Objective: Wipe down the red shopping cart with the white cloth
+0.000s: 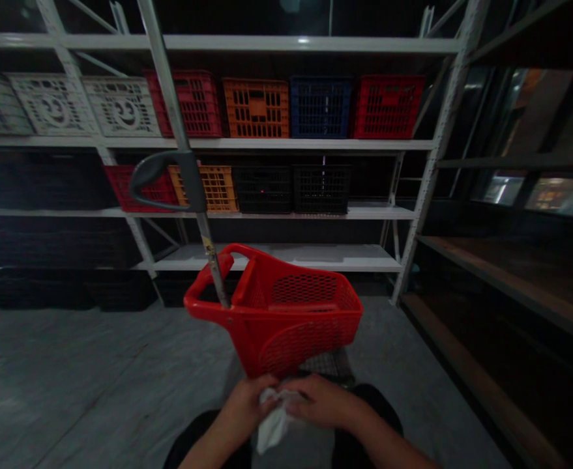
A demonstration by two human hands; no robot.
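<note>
Between my two hands, low in the head view, is a crumpled white cloth or tissue point(272, 430); which of the two it is I cannot tell. My left hand point(247, 402) pinches its left side, fingers closed. From the other side my right hand point(323, 400) grips it too, with thumb and fingers bent around it. Just beyond my hands stands a red plastic shopping cart point(296, 332), its handle at the left. A metal pole point(169, 85) with a grey loop handle point(195, 182) rises from the cart's handle end.
White metal shelving point(266, 144) spans the back, bearing red, white, orange, blue and black crates, such as an orange crate point(257, 107). Dark wooden shelves point(511, 267) run along the right. Grey concrete floor point(95, 378) lies around the cart. My knees frame my hands.
</note>
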